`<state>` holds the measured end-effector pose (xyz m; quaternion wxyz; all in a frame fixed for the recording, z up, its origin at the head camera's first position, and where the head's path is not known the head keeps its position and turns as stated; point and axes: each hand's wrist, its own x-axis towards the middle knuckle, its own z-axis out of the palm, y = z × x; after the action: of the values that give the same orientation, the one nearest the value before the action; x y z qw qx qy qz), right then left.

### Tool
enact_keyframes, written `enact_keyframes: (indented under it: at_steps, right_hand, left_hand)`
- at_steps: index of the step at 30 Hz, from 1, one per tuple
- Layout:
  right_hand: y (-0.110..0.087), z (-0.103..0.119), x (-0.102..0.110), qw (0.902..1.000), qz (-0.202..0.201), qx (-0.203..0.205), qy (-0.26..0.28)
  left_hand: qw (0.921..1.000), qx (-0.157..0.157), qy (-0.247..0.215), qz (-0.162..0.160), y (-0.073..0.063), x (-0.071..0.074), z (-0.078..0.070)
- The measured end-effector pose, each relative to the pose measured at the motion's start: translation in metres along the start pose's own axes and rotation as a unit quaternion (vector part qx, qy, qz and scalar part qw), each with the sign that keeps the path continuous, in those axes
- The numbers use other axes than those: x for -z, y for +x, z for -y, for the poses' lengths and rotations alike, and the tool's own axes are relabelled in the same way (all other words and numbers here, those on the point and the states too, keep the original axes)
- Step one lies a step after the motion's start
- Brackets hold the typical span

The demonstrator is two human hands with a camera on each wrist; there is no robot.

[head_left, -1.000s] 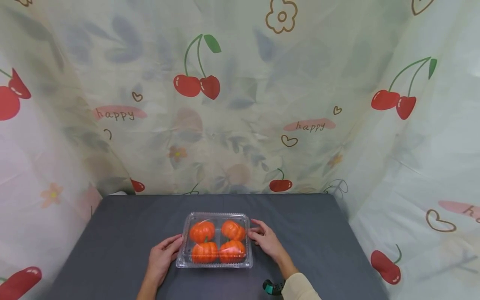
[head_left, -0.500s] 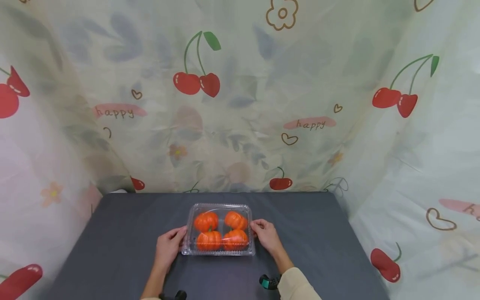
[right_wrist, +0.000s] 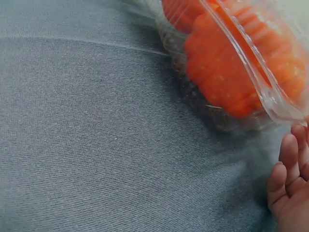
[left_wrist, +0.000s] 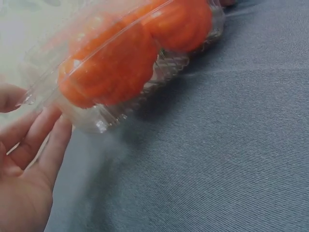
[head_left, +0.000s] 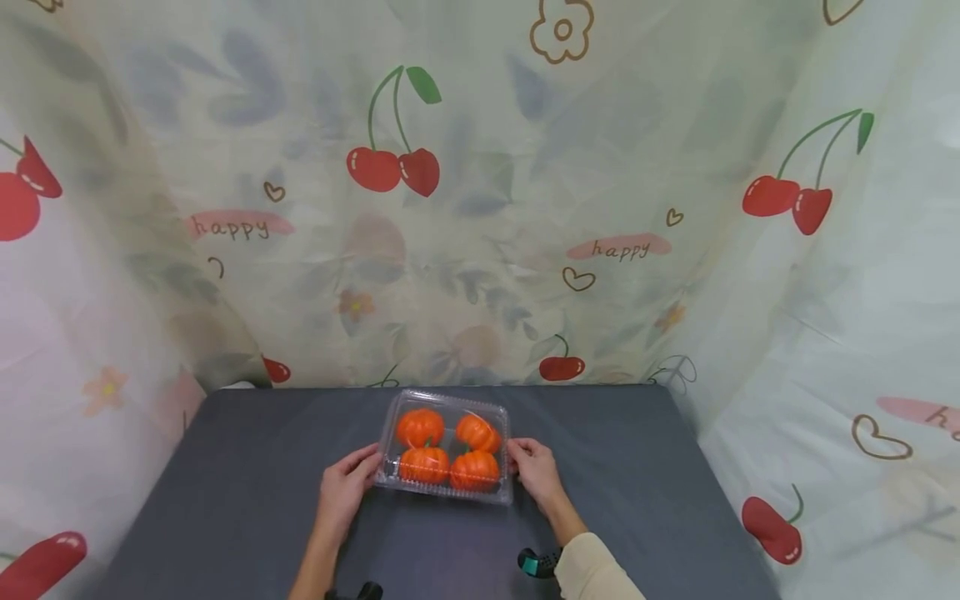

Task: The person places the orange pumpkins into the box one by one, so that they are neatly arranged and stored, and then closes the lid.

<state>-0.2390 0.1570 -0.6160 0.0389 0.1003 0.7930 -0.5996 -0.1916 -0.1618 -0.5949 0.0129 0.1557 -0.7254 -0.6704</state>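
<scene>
A clear plastic clamshell container (head_left: 465,495), its lid down, holds several small orange pumpkins (head_left: 424,465). It sits slightly askew on the cloth, the right side nearer me. At its left edge, my left hand (head_left: 345,492) grips the rim; in the left wrist view the thumb lies over the rim (left_wrist: 30,96) and the other fingers (left_wrist: 55,145) reach beneath. My right hand (head_left: 538,479) pinches the opposite edge, with fingertips at the container's corner (right_wrist: 275,104) in the right wrist view. That view cuts off the right thumb.
Dark grey cloth (head_left: 247,492) covers the table, whose far edge runs just behind the container. Patterned curtains (head_left: 480,208) with cherries enclose the back and sides. A black strap with a teal patch (head_left: 531,567) sits by the right wrist.
Both hands have moved the container away from me and a little rightward. It has turned slightly clockwise. My right fingers have closed in on its edge.
</scene>
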Motion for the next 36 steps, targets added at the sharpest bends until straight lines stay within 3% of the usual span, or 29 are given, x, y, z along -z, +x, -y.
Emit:
enact_keyframes:
  at_steps: [10,20,22,25,29,33,36]
  right_hand:
    - [0.001,-0.008,-0.003,0.9994,-0.030,-0.015,0.007]
    - [-0.001,-0.013,-0.007,0.9996,-0.027,-0.001,-0.013]
    - [-0.001,-0.012,-0.007,0.9995,-0.020,-0.012,-0.022]
    - [-0.002,-0.011,-0.003,0.9989,-0.003,-0.033,-0.033]
    - [-0.006,-0.012,0.004,0.9983,0.037,-0.040,-0.022]
    - [-0.011,-0.017,0.011,0.9959,0.085,-0.029,0.009]
    - [-0.015,-0.019,0.015,0.9922,0.114,-0.024,0.044]
  left_hand:
    - [0.9997,-0.004,-0.004,0.024,-0.006,-0.007,0.011]
    - [0.9947,0.078,-0.060,0.030,-0.007,-0.008,0.017]
    - [0.9912,0.100,-0.071,0.050,-0.008,-0.005,0.019]
    - [0.9831,0.127,-0.075,0.108,-0.009,0.000,0.021]
    - [0.9732,0.125,-0.081,0.175,-0.010,0.003,0.025]
    - [0.9691,0.112,-0.079,0.205,-0.011,0.004,0.027]
    - [0.9688,0.110,-0.078,0.208,-0.012,0.004,0.028]
